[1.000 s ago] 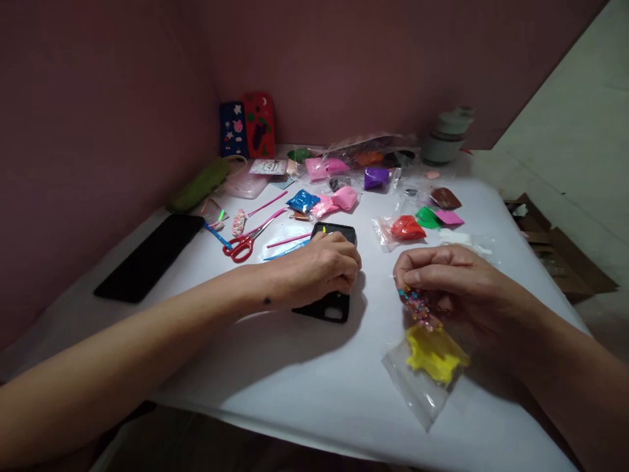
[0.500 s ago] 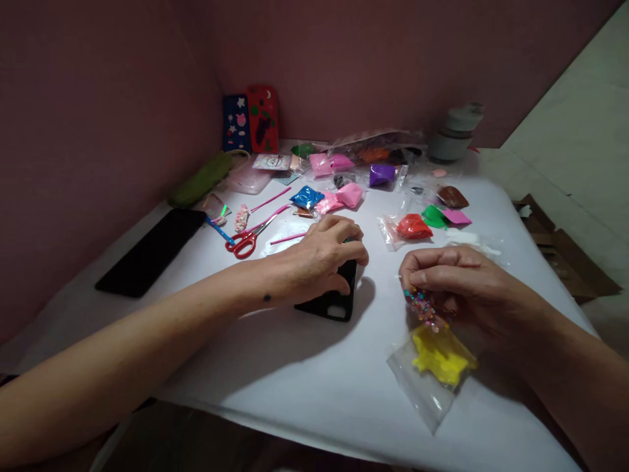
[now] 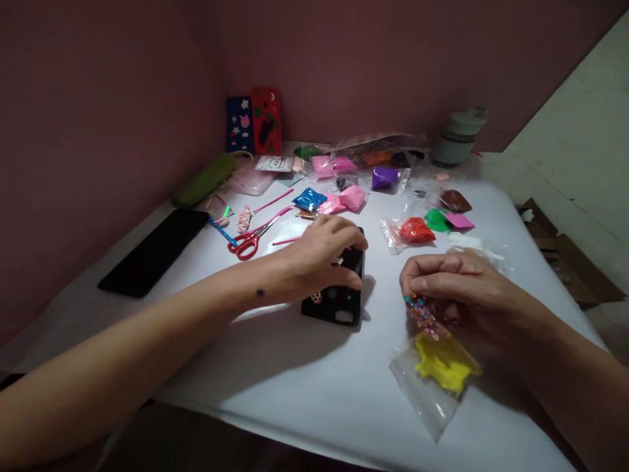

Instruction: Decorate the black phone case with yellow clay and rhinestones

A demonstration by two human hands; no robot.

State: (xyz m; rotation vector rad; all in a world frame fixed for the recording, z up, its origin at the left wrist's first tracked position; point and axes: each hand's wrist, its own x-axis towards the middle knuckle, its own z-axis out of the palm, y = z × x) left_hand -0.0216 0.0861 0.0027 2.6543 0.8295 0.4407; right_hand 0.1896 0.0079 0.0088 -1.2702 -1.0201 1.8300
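My left hand (image 3: 319,259) rests on a black phone case (image 3: 339,298) lying on the white table (image 3: 304,380), fingers curled over its upper end and gripping it. A small white decoration shows on the case near my thumb. My right hand (image 3: 457,288) is closed, pinching a small bag of multicoloured beads (image 3: 423,313) between fingertips. Just below it lies a clear bag with yellow clay (image 3: 442,364).
Red scissors (image 3: 248,241), pink sticks and a black phone (image 3: 154,250) lie at the left. Bags of blue, pink, purple, red (image 3: 415,229) and green clay are scattered at the back. Two decorated cases (image 3: 255,123) lean on the wall; a grey container (image 3: 459,136) stands back right.
My left hand has turned and shifted the black case slightly right and nearer, uncovering its lower part with the white decoration. My right hand has barely moved.
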